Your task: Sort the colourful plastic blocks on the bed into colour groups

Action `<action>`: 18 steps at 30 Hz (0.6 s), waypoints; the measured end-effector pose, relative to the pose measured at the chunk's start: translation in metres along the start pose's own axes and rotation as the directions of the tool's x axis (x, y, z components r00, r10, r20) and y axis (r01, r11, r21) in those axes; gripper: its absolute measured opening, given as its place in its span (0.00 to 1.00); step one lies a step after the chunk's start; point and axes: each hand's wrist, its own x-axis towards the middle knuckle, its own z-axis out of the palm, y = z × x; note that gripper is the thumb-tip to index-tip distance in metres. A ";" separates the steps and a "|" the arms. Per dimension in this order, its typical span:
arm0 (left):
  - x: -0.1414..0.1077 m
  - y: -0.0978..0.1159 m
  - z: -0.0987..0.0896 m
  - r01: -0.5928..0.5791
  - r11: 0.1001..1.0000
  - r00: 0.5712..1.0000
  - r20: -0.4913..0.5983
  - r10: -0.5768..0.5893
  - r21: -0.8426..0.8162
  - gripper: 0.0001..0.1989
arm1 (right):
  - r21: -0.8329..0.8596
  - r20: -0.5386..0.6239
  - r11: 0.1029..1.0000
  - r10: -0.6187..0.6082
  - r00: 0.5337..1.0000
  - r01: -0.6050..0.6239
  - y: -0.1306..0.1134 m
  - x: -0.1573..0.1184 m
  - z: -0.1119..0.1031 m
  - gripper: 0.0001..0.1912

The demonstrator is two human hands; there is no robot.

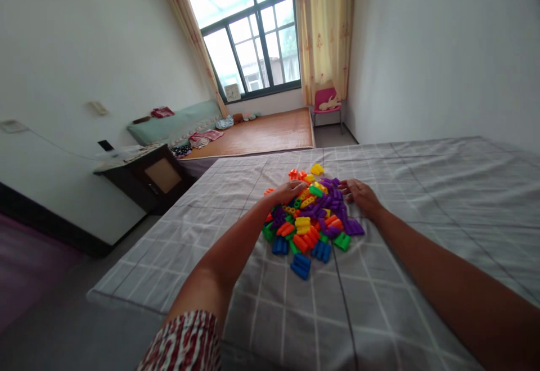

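A heap of plastic blocks in purple, orange, yellow, green and blue lies on a grey checked sheet [379, 303]. My left hand [289, 191] rests over the heap's upper left part, palm down with its fingers stretched out. At the upper right edge, beside some purple blocks [335, 199], is my right hand [358, 194], its fingers apart. Neither hand shows a block in its grip. A blue block [300, 266] lies at the near edge of the heap, and a yellow block [316, 169] at its far edge.
Beyond the sheet stands a bed with a brown mat [270, 132], with clothes on its left side. A dark cabinet [156, 177] is at the left. A pink chair [327, 101] holding a soft toy stands by the curtain [324, 34], near the window.
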 end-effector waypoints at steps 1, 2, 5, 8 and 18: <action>-0.004 0.012 0.004 -0.037 0.999 0.998 0.044 0.036 0.002 0.27 | -0.006 -0.003 1.000 -0.002 1.000 0.002 -0.001 0.000 0.000 0.19; -0.009 0.022 0.006 -0.074 0.997 0.994 0.083 0.073 0.000 0.27 | -0.010 -0.009 1.000 -0.004 1.000 0.004 -0.001 0.000 0.000 0.19; -0.026 0.039 -0.007 -0.112 0.994 0.990 0.083 0.113 -0.014 0.27 | 0.001 -0.026 1.000 0.003 1.000 -0.003 -0.002 0.000 0.000 0.18; -0.053 0.026 -0.035 -0.003 1.000 0.987 -0.158 0.003 0.001 0.28 | 0.031 -0.021 0.999 0.017 1.000 -0.017 -0.001 0.001 0.001 0.17; -0.080 -0.011 -0.004 0.318 0.948 0.926 -0.210 -0.312 -0.005 0.31 | 0.043 0.016 0.999 0.024 1.000 -0.025 -0.001 0.002 0.003 0.17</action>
